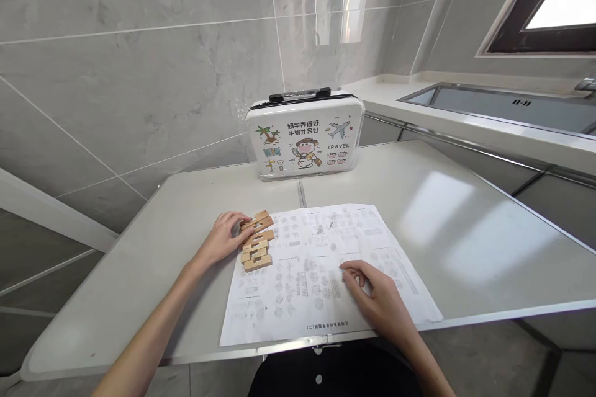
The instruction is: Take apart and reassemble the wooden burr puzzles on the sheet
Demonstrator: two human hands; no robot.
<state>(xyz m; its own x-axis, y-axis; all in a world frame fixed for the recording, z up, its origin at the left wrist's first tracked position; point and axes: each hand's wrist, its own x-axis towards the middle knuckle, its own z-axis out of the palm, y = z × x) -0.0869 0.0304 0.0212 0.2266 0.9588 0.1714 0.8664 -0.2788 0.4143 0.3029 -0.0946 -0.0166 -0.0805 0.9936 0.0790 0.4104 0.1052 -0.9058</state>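
Head view shows a big white paper sheet (321, 242) lying flat on a smooth pale table (465, 229). The sheet is covered in tiny grey drawings. On the sheet's top left corner sits a little pile of wooden pieces (257, 243), light brown, flat and notched. The left hand (226, 237) is at the sheet's left edge. Its bent fingers touch the top pieces, but it is hard to tell if they pinch them. The right hand (379, 299) rests on the sheet's lower right part, fingers loosely curled, holding nothing. Behind the sheet stands a shiny white case (305, 136) with rounded corners and cartoon pictures.
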